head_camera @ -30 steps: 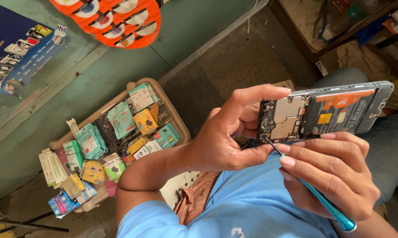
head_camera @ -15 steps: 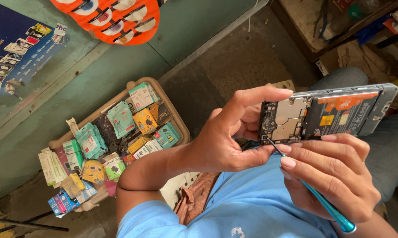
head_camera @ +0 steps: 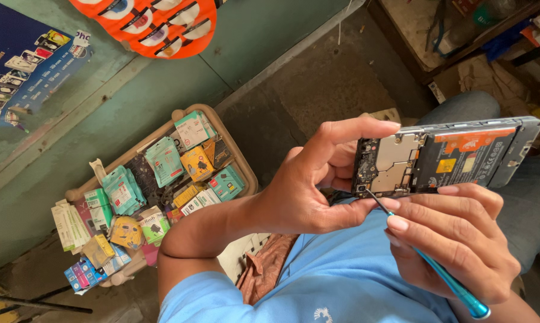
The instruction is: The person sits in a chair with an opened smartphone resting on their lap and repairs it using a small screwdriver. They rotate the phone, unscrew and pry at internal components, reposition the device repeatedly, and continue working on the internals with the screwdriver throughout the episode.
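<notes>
An opened phone (head_camera: 446, 158) with its back cover off shows a metal shield, circuit board and black battery with an orange label. My left hand (head_camera: 318, 179) grips its left end, index finger over the top edge and thumb under the bottom. My right hand (head_camera: 455, 239) holds a thin screwdriver with a teal handle (head_camera: 443, 278) like a pen. Its metal tip touches the bottom left corner of the board.
A beige tray (head_camera: 234, 149) full of small packaged accessories stands on the floor at left. A green wall panel (head_camera: 102, 113) with blue and orange posters rises behind it. My jeans-clad knee (head_camera: 521, 197) lies under the phone, and a cluttered wooden shelf (head_camera: 437, 36) sits top right.
The phone and both hands have shifted very slightly. The screwdriver tip stays at the same corner of the board.
</notes>
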